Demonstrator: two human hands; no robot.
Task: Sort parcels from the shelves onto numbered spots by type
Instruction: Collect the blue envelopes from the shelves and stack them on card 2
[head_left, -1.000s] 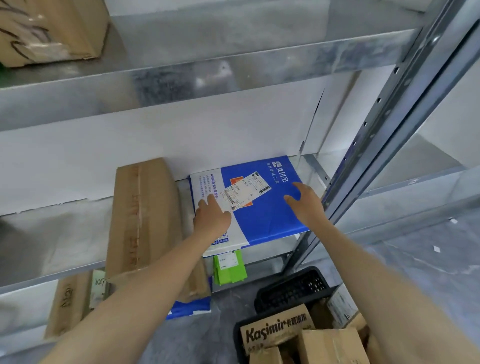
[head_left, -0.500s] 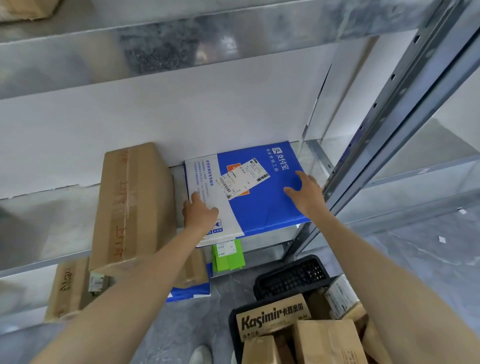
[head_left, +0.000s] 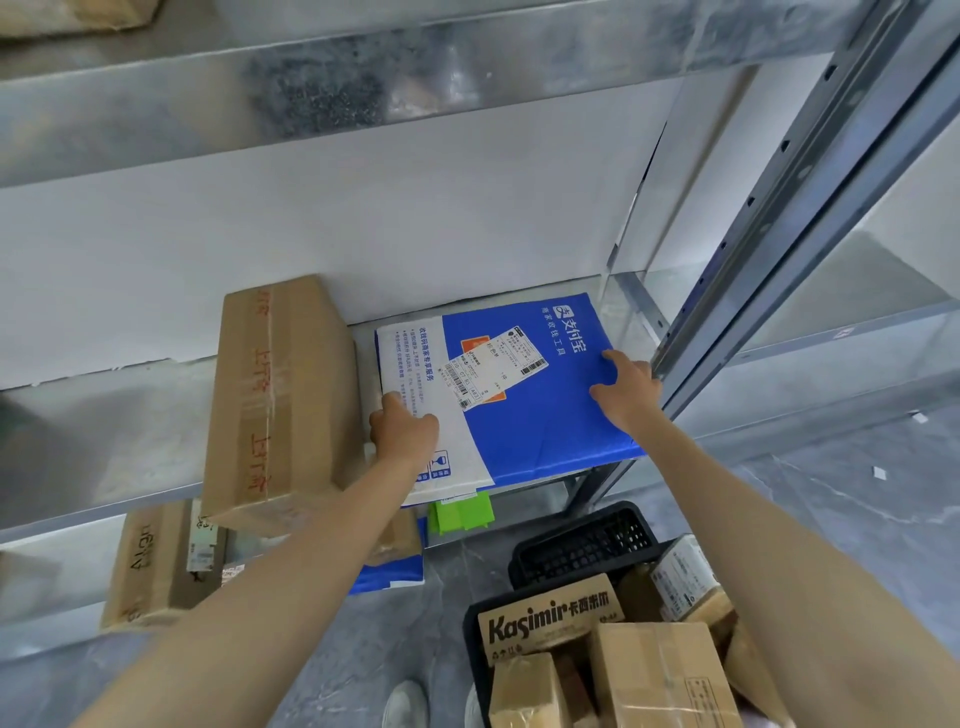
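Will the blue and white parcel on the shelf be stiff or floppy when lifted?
Probably stiff: the blue and white parcel lies flat, its front edge overhanging the shelf without sagging. Its smooth wrap may be slippery, so the left hand and right hand at opposite edges seem wise.

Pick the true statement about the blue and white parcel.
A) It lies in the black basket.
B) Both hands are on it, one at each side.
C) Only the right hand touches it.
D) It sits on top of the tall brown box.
B: the left hand grips the white left edge of the blue and white parcel, and the right hand rests on its blue right side, on the shelf.
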